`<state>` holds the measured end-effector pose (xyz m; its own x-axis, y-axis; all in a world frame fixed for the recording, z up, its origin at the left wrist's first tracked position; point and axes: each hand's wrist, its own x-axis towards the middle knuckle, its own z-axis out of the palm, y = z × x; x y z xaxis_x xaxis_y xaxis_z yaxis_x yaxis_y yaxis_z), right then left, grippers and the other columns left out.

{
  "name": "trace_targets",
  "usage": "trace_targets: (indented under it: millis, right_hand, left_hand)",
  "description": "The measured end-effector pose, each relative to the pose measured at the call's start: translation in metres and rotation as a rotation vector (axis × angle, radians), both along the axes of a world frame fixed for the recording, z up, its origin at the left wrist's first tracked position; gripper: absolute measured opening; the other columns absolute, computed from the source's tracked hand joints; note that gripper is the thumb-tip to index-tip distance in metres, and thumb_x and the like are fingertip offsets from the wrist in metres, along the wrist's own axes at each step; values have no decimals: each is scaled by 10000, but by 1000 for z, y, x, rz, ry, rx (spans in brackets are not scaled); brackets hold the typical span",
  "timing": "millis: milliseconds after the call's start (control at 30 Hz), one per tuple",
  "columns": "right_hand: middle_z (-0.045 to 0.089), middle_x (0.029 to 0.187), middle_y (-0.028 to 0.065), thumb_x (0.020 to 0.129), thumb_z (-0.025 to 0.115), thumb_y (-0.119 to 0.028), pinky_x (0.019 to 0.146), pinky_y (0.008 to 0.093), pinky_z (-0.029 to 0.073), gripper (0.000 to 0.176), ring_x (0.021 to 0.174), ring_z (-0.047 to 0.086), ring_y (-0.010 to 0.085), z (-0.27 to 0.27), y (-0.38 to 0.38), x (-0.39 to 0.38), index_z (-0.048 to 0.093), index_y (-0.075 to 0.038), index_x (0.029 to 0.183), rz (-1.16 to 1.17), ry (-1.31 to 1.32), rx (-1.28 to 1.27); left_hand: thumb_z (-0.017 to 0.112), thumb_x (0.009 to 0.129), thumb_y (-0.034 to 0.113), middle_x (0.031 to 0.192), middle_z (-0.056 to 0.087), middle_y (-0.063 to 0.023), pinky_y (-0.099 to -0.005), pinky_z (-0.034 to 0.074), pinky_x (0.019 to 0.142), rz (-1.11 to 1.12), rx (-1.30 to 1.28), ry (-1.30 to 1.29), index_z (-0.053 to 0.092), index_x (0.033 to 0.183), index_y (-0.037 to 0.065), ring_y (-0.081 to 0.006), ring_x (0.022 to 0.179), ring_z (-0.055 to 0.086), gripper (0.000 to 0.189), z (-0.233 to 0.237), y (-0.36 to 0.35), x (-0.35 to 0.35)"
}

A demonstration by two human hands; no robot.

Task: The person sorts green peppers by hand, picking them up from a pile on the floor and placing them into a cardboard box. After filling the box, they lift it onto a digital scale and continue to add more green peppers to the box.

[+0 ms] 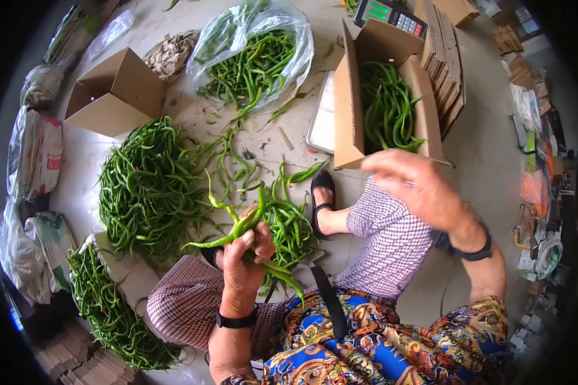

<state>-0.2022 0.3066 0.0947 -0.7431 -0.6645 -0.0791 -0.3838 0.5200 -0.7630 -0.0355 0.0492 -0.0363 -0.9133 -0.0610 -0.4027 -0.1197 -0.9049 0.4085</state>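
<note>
My left hand [245,256] is closed around a few long green chili peppers [241,226], which stick out on both sides of the fist. Below and beyond it, a loose pile of chili peppers [287,232] lies on the floor between my feet. My right hand [417,186] hovers over my right knee, near the front edge of an open cardboard box [348,96]. Its fingers are stretched out and slightly blurred, with nothing seen in them. Inside that box lie more green chili peppers [388,109]. The box rests on a white scale platform [323,119].
A large chili heap [149,186] lies left of centre, with a filled container of peppers [112,308] nearer me. Beyond are an open carton [119,90] and a clear plastic bag [298,32] of peppers. Flattened cardboard [448,64] and a scale display [391,16] stand by the box.
</note>
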Motion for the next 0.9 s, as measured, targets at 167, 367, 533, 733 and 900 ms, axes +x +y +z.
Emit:
trace_targets:
  millis: [167, 367, 533, 733, 900]
  right_hand:
    - [639, 943, 77, 912, 617, -115, 707, 244, 507, 357, 774, 601, 113, -33, -46, 50, 548, 30, 1231, -119, -711, -227]
    - [542, 745, -61, 944, 610, -204, 509, 151, 330, 293, 603, 425, 1, -69, -90, 67, 598, -55, 1196, -147, -759, -240]
    - [625, 883, -22, 958, 575, -264, 563, 159, 391, 209, 693, 509, 19, -69, -90, 67, 623, -74, 1033, -380, -954, -576]
    - [588, 877, -17, 974, 547, -278, 658, 180, 407, 208, 678, 476, 49, -73, -79, 54, 593, -83, 1028, -552, -803, -665]
    - [557, 833, 12, 997, 500, -285, 631, 238, 456, 261, 700, 549, 125, -80, -82, 68, 554, -37, 1055, -516, -1018, -809]
  left_hand:
    - [603, 855, 147, 905, 571, -110, -190, 334, 460, -110, 95, 23, 400, 1351, -15, -93, 581, 428, 560, 11, 0, 7]
    - [590, 880, 148, 942, 584, -139, -168, 352, 441, -185, 126, 7, 402, 1355, -7, -81, 576, 435, 534, 17, 7, 15]
    - [578, 910, 191, 955, 591, -133, -143, 359, 432, -225, 106, -57, 432, 1320, -46, -59, 571, 412, 496, 22, 2, 16]
    - [625, 891, 237, 877, 584, -81, -197, 368, 460, -149, -18, -63, 503, 1256, -25, -89, 567, 455, 465, 28, -5, 22]
    - [578, 919, 244, 959, 598, -70, -212, 421, 606, 97, -42, -62, 468, 1317, -3, -128, 794, 534, 481, 18, -18, 17]
